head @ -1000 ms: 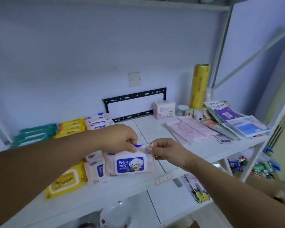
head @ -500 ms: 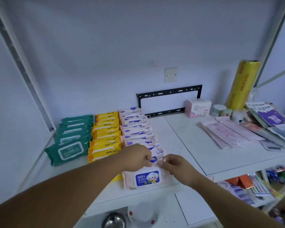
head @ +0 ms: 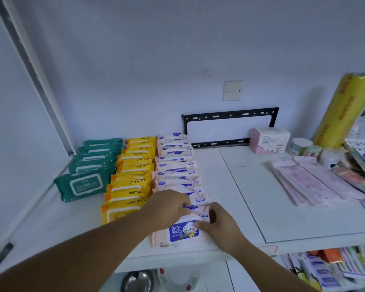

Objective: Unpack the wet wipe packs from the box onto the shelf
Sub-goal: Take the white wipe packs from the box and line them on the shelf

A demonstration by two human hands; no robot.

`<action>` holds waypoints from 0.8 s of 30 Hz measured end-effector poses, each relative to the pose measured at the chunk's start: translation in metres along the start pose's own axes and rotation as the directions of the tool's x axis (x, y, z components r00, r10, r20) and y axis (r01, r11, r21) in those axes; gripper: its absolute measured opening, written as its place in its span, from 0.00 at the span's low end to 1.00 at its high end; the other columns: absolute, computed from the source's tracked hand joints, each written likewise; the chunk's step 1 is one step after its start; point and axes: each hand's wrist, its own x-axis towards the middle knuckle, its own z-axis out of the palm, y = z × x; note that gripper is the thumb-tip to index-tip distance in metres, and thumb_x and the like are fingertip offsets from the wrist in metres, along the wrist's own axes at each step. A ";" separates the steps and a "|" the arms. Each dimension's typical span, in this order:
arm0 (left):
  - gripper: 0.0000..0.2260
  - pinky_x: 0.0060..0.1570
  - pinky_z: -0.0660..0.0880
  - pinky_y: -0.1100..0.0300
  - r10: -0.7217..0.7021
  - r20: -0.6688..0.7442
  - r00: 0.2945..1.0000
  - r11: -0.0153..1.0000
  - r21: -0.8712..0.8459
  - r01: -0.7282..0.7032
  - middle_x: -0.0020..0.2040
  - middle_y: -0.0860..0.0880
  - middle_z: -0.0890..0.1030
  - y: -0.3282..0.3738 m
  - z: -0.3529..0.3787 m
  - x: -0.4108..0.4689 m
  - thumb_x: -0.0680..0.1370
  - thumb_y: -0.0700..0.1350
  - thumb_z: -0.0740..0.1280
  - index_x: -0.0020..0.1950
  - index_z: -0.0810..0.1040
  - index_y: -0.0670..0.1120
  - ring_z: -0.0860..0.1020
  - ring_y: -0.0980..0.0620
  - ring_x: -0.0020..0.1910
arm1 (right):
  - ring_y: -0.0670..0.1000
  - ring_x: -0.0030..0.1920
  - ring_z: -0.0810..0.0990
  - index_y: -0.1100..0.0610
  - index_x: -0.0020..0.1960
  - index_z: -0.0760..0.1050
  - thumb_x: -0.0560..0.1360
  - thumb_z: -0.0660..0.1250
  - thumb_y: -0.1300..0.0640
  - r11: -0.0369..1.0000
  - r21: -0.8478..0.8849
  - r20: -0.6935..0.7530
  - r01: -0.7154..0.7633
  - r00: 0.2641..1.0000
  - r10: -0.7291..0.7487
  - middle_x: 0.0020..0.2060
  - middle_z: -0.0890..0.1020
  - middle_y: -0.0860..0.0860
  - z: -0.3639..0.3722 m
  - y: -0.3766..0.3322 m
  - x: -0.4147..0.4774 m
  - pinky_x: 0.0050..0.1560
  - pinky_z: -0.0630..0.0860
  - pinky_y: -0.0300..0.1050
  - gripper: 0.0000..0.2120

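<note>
Wet wipe packs fill three rows on the white shelf (head: 240, 207): green packs (head: 82, 186) at the far left, yellow packs (head: 133, 182) just beside them, then pink packs (head: 175, 165). At the shelf's front edge, the front pink pack (head: 182, 231) leans against the pink row. The left hand (head: 167, 209) pinches its top edge with curled fingers, and the right hand (head: 219, 226) pinches its upper right corner. Well apart to the right are an N95 mask box (head: 269, 140), flat pink packets (head: 312, 182) and a yellow cling film roll (head: 341, 110).
</note>
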 end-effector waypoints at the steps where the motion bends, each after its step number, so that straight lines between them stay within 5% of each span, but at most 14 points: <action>1: 0.15 0.46 0.74 0.60 0.013 -0.025 1.000 1.000 -0.014 -0.014 0.59 0.55 0.81 -0.002 0.001 -0.005 0.80 0.60 0.64 0.64 0.76 0.57 0.77 0.55 0.55 | 0.36 0.41 0.82 0.47 0.48 0.73 0.72 0.77 0.52 1.000 0.007 0.003 0.001 1.000 -0.001 0.40 0.83 0.37 0.002 0.000 0.000 0.40 0.76 0.32 0.13; 4: 0.32 0.65 0.70 0.57 0.059 -0.018 0.998 0.997 0.040 -0.059 0.69 0.56 0.72 -0.015 0.005 -0.029 0.73 0.68 0.67 0.73 0.67 0.57 0.70 0.55 0.67 | 0.42 0.45 0.83 0.46 0.48 0.72 0.72 0.76 0.52 1.000 -0.014 -0.026 0.013 1.000 -0.014 0.44 0.84 0.44 0.006 0.002 0.001 0.48 0.80 0.43 0.13; 6: 0.41 0.73 0.62 0.55 0.061 0.004 0.998 0.991 0.120 -0.061 0.75 0.56 0.65 -0.025 0.011 -0.044 0.70 0.70 0.68 0.78 0.59 0.57 0.63 0.54 0.73 | 0.41 0.45 0.82 0.45 0.46 0.70 0.73 0.75 0.51 0.999 -0.033 -0.033 0.021 0.999 -0.022 0.43 0.83 0.44 0.006 0.001 0.001 0.44 0.77 0.39 0.13; 9: 0.44 0.76 0.55 0.55 0.055 -0.045 0.997 0.987 0.152 -0.048 0.79 0.55 0.58 -0.036 0.025 -0.057 0.70 0.69 0.69 0.80 0.54 0.57 0.57 0.52 0.77 | 0.36 0.43 0.82 0.45 0.49 0.70 0.72 0.76 0.51 0.999 -0.036 -0.017 0.020 1.000 -0.021 0.45 0.83 0.41 0.007 0.002 0.001 0.41 0.75 0.33 0.14; 11: 0.42 0.77 0.52 0.54 0.028 -0.079 0.996 0.988 0.156 -0.015 0.81 0.54 0.55 -0.039 0.030 -0.058 0.72 0.67 0.69 0.80 0.53 0.57 0.54 0.51 0.79 | 0.40 0.46 0.83 0.46 0.50 0.72 0.68 0.79 0.48 1.000 -0.030 -0.010 0.008 1.000 -0.008 0.48 0.83 0.43 0.008 0.003 0.002 0.46 0.81 0.41 0.18; 14: 0.40 0.78 0.48 0.54 -0.007 -0.106 0.994 0.988 0.156 0.024 0.83 0.53 0.49 -0.041 0.035 -0.053 0.76 0.63 0.67 0.82 0.50 0.55 0.50 0.51 0.81 | 0.46 0.54 0.79 0.44 0.54 0.72 0.55 0.83 0.41 0.998 -0.063 -0.071 0.022 0.997 -0.027 0.53 0.77 0.44 0.011 0.004 0.003 0.55 0.81 0.50 0.33; 17: 0.41 0.76 0.40 0.56 -0.029 -0.101 0.995 0.983 0.177 0.047 0.83 0.51 0.43 -0.043 0.045 -0.049 0.79 0.60 0.66 0.82 0.44 0.52 0.46 0.50 0.82 | 0.45 0.63 0.75 0.46 0.68 0.66 0.55 0.85 0.44 1.000 0.026 -0.088 0.013 0.996 -0.011 0.62 0.71 0.41 0.014 0.003 0.005 0.62 0.78 0.49 0.47; 21: 0.42 0.74 0.37 0.55 -0.014 -0.123 0.992 0.972 0.232 0.043 0.83 0.48 0.40 -0.053 0.057 -0.038 0.80 0.58 0.65 0.82 0.40 0.48 0.45 0.49 0.82 | 0.39 0.57 0.81 0.40 0.61 0.71 0.66 0.80 0.50 0.997 0.019 -0.016 0.070 0.997 -0.070 0.56 0.82 0.34 0.017 -0.001 0.012 0.56 0.79 0.42 0.28; 24: 0.41 0.76 0.37 0.53 -0.025 -0.127 0.992 0.960 0.273 0.059 0.82 0.47 0.39 -0.059 0.058 -0.023 0.81 0.58 0.63 0.82 0.39 0.47 0.44 0.48 0.82 | 0.36 0.56 0.81 0.37 0.62 0.72 0.68 0.78 0.52 0.995 0.025 -0.039 0.102 0.994 -0.101 0.57 0.82 0.32 0.019 -0.008 0.022 0.58 0.79 0.44 0.27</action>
